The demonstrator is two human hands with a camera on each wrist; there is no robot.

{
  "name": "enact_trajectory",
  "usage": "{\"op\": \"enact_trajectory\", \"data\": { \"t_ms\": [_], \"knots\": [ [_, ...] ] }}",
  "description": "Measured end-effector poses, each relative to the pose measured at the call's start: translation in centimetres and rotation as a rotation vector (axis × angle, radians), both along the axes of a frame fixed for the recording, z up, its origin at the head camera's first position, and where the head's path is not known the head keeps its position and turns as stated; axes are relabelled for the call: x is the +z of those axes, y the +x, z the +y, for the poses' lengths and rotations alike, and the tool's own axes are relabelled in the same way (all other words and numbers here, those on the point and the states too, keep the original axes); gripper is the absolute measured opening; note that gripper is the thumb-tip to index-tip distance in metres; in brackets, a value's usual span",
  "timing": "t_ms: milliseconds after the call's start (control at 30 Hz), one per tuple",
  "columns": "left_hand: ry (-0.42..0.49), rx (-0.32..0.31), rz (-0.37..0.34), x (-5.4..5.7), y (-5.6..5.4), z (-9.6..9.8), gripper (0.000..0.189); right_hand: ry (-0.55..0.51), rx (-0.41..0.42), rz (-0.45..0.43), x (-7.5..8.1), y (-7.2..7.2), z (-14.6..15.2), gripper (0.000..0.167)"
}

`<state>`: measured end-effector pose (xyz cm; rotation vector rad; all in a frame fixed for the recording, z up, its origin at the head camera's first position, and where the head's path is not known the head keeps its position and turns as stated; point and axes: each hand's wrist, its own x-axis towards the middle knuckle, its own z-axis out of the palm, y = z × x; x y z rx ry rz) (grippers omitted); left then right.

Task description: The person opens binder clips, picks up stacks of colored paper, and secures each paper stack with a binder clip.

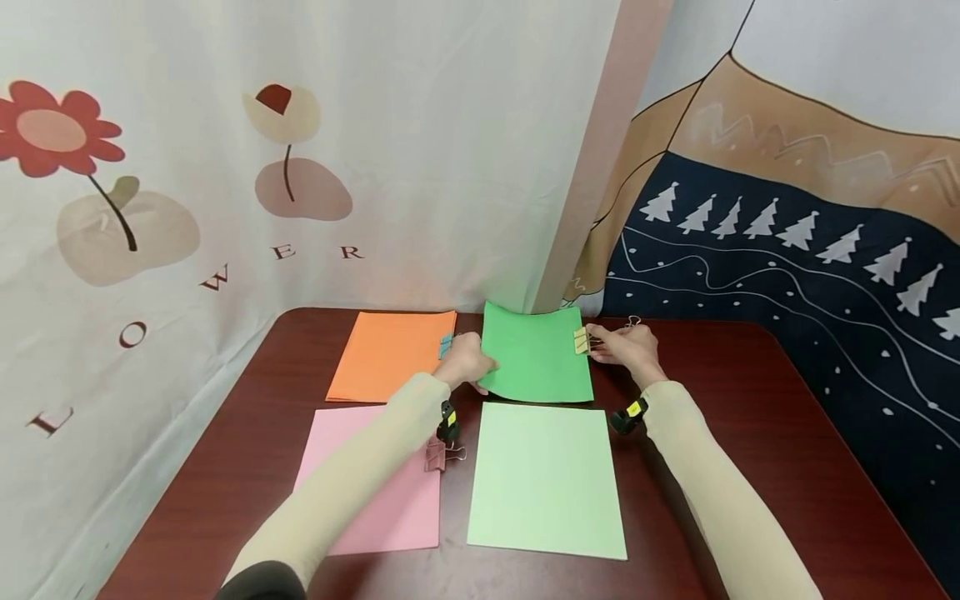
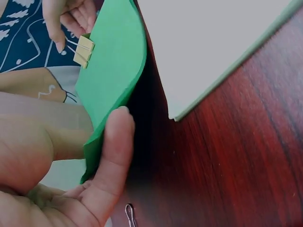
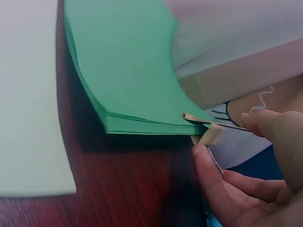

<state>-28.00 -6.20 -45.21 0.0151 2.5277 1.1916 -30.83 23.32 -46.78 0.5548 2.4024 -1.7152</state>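
A stack of green paper (image 1: 534,354) bends upward at its left and right sides, at the back of the table. My left hand (image 1: 467,360) grips its left edge, thumb on one face and fingers on the other. On the stack's right edge sits a yellow binder clip (image 1: 581,340). My right hand (image 1: 628,346) pinches the wire handles of this clip between thumb and fingers. In the right wrist view, the clip (image 3: 210,135) straddles the corner of the layered sheets. Beside my left hand, a blue binder clip (image 1: 446,345) is on the orange paper stack (image 1: 393,354).
Pale green paper (image 1: 547,479) lies in front of the green stack. Pink paper (image 1: 390,500), with a pink binder clip (image 1: 436,456) on its right edge, lies partly under my left forearm. The dark red table (image 1: 750,417) meets printed curtains (image 1: 420,167) behind.
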Motion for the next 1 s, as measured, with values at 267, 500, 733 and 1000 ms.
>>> {"op": "enact_trajectory", "data": {
  "t_ms": [267, 500, 733, 1000],
  "knots": [
    [-0.125, -0.026, -0.043, -0.3, -0.2, 0.3, 0.017, 0.181, 0.123, 0.058, 0.0, 0.6, 0.4, 0.066],
    [-0.204, -0.074, -0.075, -0.4, -0.4, 0.2, 0.022, 0.381, 0.201, 0.116, 0.2, 0.6, 0.7, 0.057],
    [-0.279, -0.1, -0.082, 0.4, 0.0, -0.2, 0.024, 0.47, 0.254, 0.12, 0.2, 0.7, 1.1, 0.055],
    [-0.297, -0.103, -0.025, 1.9, 1.9, -1.4, 0.034, 0.489, 0.35, 0.19, 0.6, 1.2, 2.3, 0.056]
  ]
}}
